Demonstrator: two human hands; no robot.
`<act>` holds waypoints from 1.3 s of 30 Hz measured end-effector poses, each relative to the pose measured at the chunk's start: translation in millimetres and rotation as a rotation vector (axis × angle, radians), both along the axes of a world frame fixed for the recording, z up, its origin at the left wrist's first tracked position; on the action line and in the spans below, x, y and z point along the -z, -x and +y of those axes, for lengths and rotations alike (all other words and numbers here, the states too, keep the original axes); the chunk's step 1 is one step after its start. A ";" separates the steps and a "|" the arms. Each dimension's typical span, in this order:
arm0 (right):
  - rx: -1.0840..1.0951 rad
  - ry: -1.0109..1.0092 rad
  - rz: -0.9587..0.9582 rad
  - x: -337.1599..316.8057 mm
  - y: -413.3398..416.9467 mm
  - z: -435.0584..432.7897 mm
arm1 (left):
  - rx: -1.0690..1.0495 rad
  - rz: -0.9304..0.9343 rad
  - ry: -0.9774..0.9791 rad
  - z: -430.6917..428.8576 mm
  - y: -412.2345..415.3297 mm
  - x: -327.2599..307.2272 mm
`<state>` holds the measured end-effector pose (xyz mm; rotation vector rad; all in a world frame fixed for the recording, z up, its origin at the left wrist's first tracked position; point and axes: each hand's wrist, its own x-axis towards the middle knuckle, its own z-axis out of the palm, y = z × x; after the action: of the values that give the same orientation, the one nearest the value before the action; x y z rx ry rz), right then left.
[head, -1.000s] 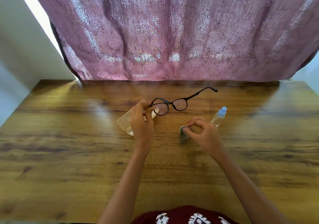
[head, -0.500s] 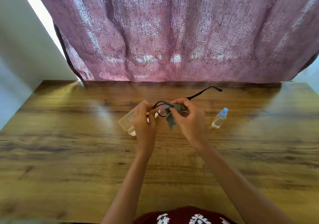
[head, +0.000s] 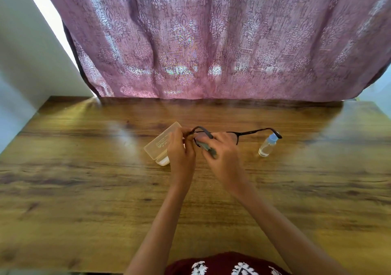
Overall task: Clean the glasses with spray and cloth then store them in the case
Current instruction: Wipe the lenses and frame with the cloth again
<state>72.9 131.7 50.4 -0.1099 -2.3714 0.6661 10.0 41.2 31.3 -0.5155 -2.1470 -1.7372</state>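
Black-framed glasses point(head: 251, 131) hang above the middle of the wooden table point(head: 84, 179), one temple stretching right toward the spray bottle. My left hand point(head: 181, 154) pinches the frame's left end. My right hand point(head: 224, 156) grips a small grey cloth point(head: 208, 147) pressed against a lens; the lenses are mostly hidden behind my fingers. A translucent glasses case point(head: 160, 144) lies open on the table just left of my left hand. A small clear spray bottle point(head: 267, 145) with a blue cap stands to the right.
A mauve patterned curtain point(head: 211, 42) hangs along the table's far edge. A white wall point(head: 25, 63) borders the left side. Bare wood stretches around the hands on both sides and toward me.
My right hand picked the cloth up off the table, brought it to the glasses and now rubs it on a lens. The glasses have tilted slightly; my left hand keeps its hold.
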 end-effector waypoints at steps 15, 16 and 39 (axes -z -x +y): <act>0.011 0.026 -0.015 -12.3 1.0 3.1 | -0.017 -0.055 -0.015 2.1 -4.3 -5.8; 0.016 0.044 -0.001 -14.2 1.4 1.9 | -0.007 -0.040 0.001 2.2 -4.7 -5.3; 0.105 0.094 0.049 -21.1 7.1 3.7 | -0.084 -0.026 -0.009 0.3 -4.5 -11.1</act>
<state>65.8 135.5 71.5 -0.2544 -2.2706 0.7217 14.5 41.5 42.4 -0.3962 -2.1455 -1.7162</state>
